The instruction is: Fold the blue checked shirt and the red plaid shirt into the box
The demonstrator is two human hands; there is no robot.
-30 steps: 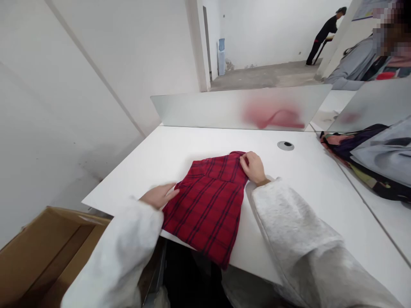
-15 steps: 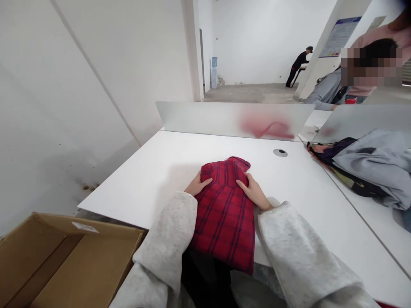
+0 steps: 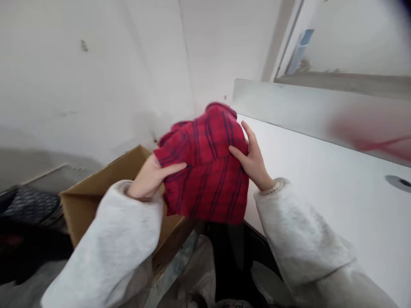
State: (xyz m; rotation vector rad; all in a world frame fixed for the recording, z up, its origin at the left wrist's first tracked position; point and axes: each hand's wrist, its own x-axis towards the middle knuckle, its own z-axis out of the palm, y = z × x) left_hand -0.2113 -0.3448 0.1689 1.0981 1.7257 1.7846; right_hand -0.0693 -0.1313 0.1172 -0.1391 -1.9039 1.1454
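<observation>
A folded red plaid shirt with dark blue lines hangs in the air between my two hands. My left hand grips its left edge, thumb on top and the other fingers hidden beneath the cloth. On the opposite edge my right hand pinches the fabric, its thumb across the front and a finger stretched along the side. Below and to the left stands an open cardboard box, partly covered by the shirt and my left sleeve.
On the right lies the white table with a round cable grommet. A frosted divider runs along its far edge, with a blurred red shape behind it. Dark items, one with a patterned surface, lie left of the box.
Both hands have lifted the shirt off the table and carried it left, to the side where the box stands. The view has turned left as well.
</observation>
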